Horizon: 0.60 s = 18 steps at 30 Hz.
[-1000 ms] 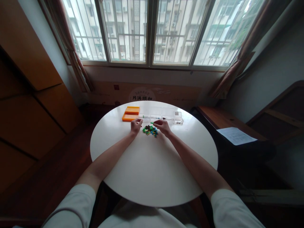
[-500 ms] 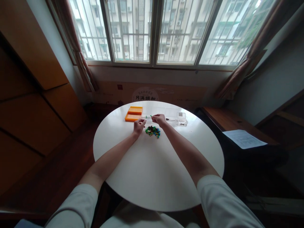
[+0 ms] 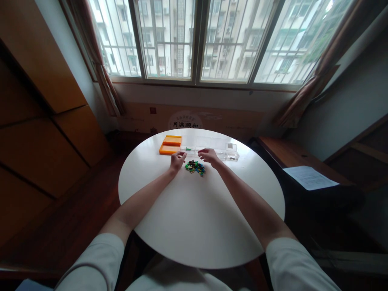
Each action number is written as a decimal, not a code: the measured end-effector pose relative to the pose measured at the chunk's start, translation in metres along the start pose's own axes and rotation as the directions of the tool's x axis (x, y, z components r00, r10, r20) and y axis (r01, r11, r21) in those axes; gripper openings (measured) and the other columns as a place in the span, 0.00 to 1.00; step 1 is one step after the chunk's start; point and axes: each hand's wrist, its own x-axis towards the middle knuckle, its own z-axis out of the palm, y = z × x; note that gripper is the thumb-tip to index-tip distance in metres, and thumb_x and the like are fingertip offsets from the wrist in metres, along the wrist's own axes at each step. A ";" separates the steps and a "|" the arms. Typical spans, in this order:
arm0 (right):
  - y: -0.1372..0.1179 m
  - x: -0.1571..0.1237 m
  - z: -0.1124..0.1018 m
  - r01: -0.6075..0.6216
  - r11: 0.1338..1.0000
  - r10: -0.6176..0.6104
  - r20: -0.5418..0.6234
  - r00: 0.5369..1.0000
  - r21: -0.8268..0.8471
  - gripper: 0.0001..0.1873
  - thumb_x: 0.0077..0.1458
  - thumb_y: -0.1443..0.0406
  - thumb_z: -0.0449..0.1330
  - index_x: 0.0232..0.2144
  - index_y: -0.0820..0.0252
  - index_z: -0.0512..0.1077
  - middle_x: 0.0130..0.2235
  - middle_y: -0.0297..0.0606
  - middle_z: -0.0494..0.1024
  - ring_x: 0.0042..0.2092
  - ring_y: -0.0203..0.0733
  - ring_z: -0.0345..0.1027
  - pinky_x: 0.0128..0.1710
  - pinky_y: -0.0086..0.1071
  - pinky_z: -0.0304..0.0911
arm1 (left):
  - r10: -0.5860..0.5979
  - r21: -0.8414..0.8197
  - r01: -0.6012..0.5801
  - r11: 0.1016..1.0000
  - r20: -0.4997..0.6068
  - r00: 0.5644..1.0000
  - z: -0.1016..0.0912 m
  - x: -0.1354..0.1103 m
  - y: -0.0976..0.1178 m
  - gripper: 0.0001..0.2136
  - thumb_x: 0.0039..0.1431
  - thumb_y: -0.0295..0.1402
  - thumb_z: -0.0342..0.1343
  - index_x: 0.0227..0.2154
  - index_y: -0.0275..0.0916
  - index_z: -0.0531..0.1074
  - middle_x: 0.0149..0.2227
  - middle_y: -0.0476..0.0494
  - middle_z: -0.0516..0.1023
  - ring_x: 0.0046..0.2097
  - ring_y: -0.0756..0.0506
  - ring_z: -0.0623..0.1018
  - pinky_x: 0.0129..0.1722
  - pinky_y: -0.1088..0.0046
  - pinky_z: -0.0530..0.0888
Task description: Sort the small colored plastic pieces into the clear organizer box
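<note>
A small heap of coloured pieces (image 3: 195, 167), green, black, blue and yellow, lies on the white round table (image 3: 194, 214). To its upper left is my left hand (image 3: 177, 161), thumb and fingers closed together; anything between them is too small to make out. My right hand (image 3: 209, 156) hovers above and right of the heap, fingers stretched out and no piece visible in them. Beyond both hands stands a clear plastic box (image 3: 222, 153) with its lid raised. Green pieces (image 3: 188, 149) rest in its left compartment.
An orange tray (image 3: 170, 145) stands at the left of the clear box. Small dark pieces lie in the box's right end. Off to the right, a printed sheet (image 3: 311, 178) lies on a wooden bench (image 3: 280, 151). Windows and a low cardboard panel rise behind the table.
My right hand has let go of a green piece, which now lies with another in the box's left compartment. That hand has drawn back to the right. My left hand has barely moved.
</note>
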 end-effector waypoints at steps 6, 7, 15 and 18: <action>0.015 -0.023 -0.022 0.165 0.953 -0.167 0.014 0.986 -0.255 0.05 0.39 0.70 0.62 0.24 0.63 0.77 0.24 0.39 0.76 0.22 0.34 0.66 0.22 0.27 0.61 | -0.005 0.002 0.005 1.000 0.018 1.000 -0.001 -0.002 0.003 0.11 0.47 0.38 0.59 0.26 0.33 0.73 0.27 0.46 0.74 0.19 0.55 0.70 0.18 0.79 0.68; 0.019 -0.026 -0.022 0.200 0.937 -0.207 0.006 0.978 -0.285 0.06 0.40 0.70 0.61 0.25 0.62 0.77 0.25 0.39 0.77 0.23 0.35 0.66 0.24 0.28 0.62 | -0.003 0.003 0.003 1.000 0.016 1.000 -0.001 -0.002 0.003 0.11 0.47 0.38 0.59 0.26 0.33 0.73 0.27 0.46 0.74 0.19 0.55 0.70 0.18 0.79 0.68; 0.044 -0.031 -0.015 0.407 0.803 -0.427 0.057 0.903 -0.436 0.12 0.45 0.73 0.55 0.29 0.58 0.78 0.32 0.38 0.76 0.29 0.36 0.67 0.34 0.31 0.64 | -0.014 0.006 0.014 1.000 0.018 1.000 -0.002 -0.002 0.000 0.12 0.47 0.39 0.59 0.27 0.33 0.73 0.26 0.46 0.74 0.19 0.55 0.70 0.18 0.79 0.67; 0.049 -0.030 -0.018 0.427 0.788 -0.426 0.109 0.898 -0.443 0.13 0.45 0.73 0.56 0.30 0.58 0.78 0.31 0.38 0.75 0.29 0.36 0.67 0.34 0.31 0.63 | -0.012 0.003 0.012 1.000 0.021 1.000 -0.003 -0.001 -0.003 0.12 0.47 0.39 0.59 0.27 0.33 0.73 0.27 0.46 0.74 0.19 0.55 0.70 0.19 0.79 0.68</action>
